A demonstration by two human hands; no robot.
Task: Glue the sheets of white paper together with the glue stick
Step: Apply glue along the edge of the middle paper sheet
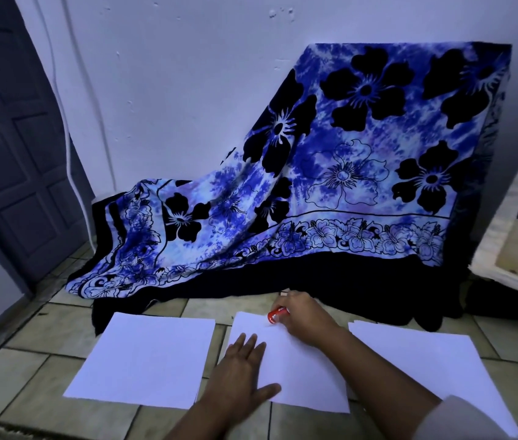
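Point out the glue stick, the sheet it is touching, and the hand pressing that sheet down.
glue stick (276, 314): head view, on its red barrel.
middle sheet (302, 376): head view, on bare paper near its centre.
left hand (238, 366): head view, on the back of the hand.

Three white paper lots lie flat on the tiled floor in a row. The left sheet (143, 360) lies apart, unmarked and slightly skewed. The middle sheet (296, 373) lies just beside it, partly covered. The right stack (435, 373) shows several offset edges. The glue stick (277, 313), red with white lettering, is tilted, its tip touching the middle sheet's far edge.
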